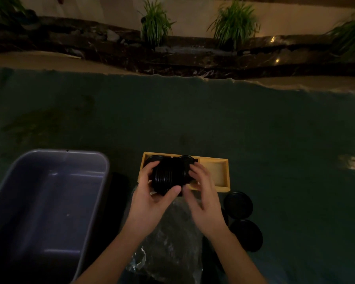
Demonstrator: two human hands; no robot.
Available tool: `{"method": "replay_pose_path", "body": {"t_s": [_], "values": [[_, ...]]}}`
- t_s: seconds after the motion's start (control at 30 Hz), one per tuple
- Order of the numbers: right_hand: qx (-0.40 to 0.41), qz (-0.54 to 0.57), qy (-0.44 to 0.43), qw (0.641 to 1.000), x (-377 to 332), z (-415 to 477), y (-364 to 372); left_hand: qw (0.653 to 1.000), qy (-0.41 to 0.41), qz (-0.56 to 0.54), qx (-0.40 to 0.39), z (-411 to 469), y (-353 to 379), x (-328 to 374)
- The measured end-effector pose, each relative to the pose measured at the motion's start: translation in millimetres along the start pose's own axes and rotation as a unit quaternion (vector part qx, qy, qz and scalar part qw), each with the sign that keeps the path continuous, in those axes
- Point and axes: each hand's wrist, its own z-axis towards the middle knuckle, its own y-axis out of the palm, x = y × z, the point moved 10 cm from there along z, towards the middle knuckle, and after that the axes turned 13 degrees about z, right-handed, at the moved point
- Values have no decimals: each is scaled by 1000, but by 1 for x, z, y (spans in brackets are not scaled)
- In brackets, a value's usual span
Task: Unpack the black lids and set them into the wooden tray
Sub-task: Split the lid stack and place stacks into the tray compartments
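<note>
I hold a stack of black lids [168, 177] on its side, just above the near edge of the wooden tray [223, 177]. My left hand [150, 199] grips the stack's left end, thumb under it. My right hand [203, 193] presses on the right end, fingers spread and slightly blurred. The tray has three compartments: black lids stand in the left one [152, 158] and the middle one [186, 158], and the right one [213, 173] shows bare wood. Two more black lids [238, 204] [247, 235] lie flat on the table to the right of my right wrist.
A grey plastic tub [47, 203] stands at the left, nothing visible inside. Crumpled clear plastic wrapping [172, 242] lies between my forearms. The table has a dark green cloth [172, 119]. Beyond its far edge are rocks and plants [154, 23].
</note>
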Motion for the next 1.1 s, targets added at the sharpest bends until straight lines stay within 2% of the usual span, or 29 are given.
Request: {"method": "replay_pose_path", "body": {"t_s": [0.13,0.2,0.33,0.4,0.5,0.77,0.93,1.1], "values": [[-79,-126,-64,987,-21,-34,8,999,-20,-34,-14,-7,18,-3],[-65,-141,-70,985,-24,-44,4,998,-33,-54,-27,-10,31,-3],[114,-75,-13,991,-20,-57,-35,993,-69,-86,-52,-13,53,-14],[169,-53,32,984,-10,-61,-52,991,-79,-88,-60,-14,60,-16],[170,88,112,975,14,-59,-61,991,-83,-73,-70,-14,67,-17],[154,209,173,950,50,-40,-76,983,-112,-86,-118,-8,89,-25],[242,88,239,936,98,-4,-119,989,-109,7,-101,-4,78,-27],[208,-93,289,930,133,40,-144,988,-63,114,-83,-6,57,-26]]}}
